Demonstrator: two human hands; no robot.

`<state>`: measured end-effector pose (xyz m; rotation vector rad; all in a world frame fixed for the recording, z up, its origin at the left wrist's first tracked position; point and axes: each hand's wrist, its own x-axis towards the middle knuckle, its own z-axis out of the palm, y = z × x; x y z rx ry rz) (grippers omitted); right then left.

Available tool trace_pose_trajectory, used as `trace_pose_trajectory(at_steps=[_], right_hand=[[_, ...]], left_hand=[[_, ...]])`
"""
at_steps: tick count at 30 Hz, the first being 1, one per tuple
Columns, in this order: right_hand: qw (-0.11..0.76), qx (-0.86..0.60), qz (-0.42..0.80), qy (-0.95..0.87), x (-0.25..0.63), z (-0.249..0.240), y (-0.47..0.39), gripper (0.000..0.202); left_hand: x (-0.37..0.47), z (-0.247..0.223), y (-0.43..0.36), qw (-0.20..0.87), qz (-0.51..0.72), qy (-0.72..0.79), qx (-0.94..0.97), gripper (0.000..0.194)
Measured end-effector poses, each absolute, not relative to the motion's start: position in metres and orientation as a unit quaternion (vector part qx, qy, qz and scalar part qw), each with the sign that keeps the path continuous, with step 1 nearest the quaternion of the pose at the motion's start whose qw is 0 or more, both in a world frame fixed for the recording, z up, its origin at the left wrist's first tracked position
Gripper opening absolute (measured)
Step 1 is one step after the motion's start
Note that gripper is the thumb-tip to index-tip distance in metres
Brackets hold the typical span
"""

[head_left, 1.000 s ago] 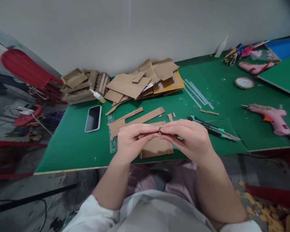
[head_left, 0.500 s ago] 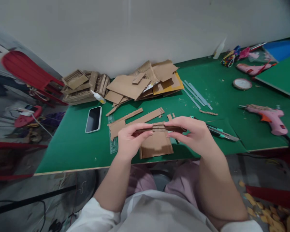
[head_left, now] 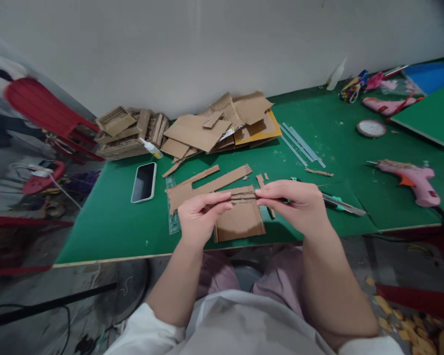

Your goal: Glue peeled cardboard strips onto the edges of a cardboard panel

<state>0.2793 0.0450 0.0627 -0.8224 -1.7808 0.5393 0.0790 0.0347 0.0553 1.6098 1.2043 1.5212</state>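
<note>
Between my two hands is a narrow cardboard strip (head_left: 243,195), its corrugated edge facing me. My left hand (head_left: 202,212) pinches its left end between thumb and fingers. At the other end my right hand (head_left: 296,201) grips it the same way. Below the strip a flat cardboard square (head_left: 240,224) lies near the table's front edge, its far side partly hidden. A cut cardboard piece (head_left: 207,183) with long arms rests beyond my left hand, over a clear ruler (head_left: 174,223). Partly behind my right hand lies a box cutter (head_left: 342,204) with its blade showing.
Stacked cardboard frames (head_left: 122,133), a glue bottle (head_left: 151,148) and a cardboard pile (head_left: 198,132) line the wall. A phone (head_left: 144,182) lies at left. Glue sticks (head_left: 303,143), a tape roll (head_left: 371,128) and a pink glue gun (head_left: 410,180) are on the right.
Both hands have shifted slightly, and the right one has moved a little to the right. The strip has tilted, showing more of its upper face. Both hands still hold it.
</note>
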Motion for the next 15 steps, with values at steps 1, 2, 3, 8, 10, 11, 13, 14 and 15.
trace_pose_trajectory(at_steps=[1, 2, 3, 8, 10, 11, 13, 14, 15], right_hand=[[0.522, -0.348, 0.224, -0.746, 0.28, 0.063, 0.045, 0.014], [0.516, -0.353, 0.222, -0.749, 0.28, 0.063, 0.045, 0.015], [0.507, -0.358, 0.22, -0.752, 0.281, 0.063, 0.045, 0.015], [0.46, -0.36, 0.221, -0.781, 0.278, 0.063, 0.043, 0.021], [0.454, -0.346, 0.219, -0.791, 0.276, 0.063, 0.043, 0.026], [0.454, -0.338, 0.218, -0.795, 0.276, 0.063, 0.043, 0.028], [0.454, -0.326, 0.22, -0.799, 0.275, 0.062, 0.042, 0.029], [0.457, -0.323, 0.22, -0.799, 0.275, 0.062, 0.042, 0.028], [0.459, -0.32, 0.218, -0.799, 0.275, 0.062, 0.042, 0.027]], left_hand=[[0.077, 0.058, 0.035, 0.298, 0.562, 0.45, 0.627, 0.017], [0.074, 0.063, 0.035, 0.278, 0.54, 0.446, 0.657, 0.021], [0.072, 0.068, 0.036, 0.245, 0.51, 0.441, 0.697, 0.027], [0.067, 0.093, 0.037, 0.009, 0.286, 0.395, 0.873, 0.05], [0.071, 0.093, 0.037, -0.016, 0.261, 0.364, 0.894, 0.044], [0.073, 0.092, 0.037, -0.023, 0.265, 0.354, 0.897, 0.039], [0.077, 0.088, 0.037, -0.032, 0.288, 0.345, 0.893, 0.031], [0.078, 0.086, 0.036, -0.031, 0.296, 0.344, 0.891, 0.028], [0.079, 0.085, 0.036, -0.026, 0.302, 0.345, 0.888, 0.026]])
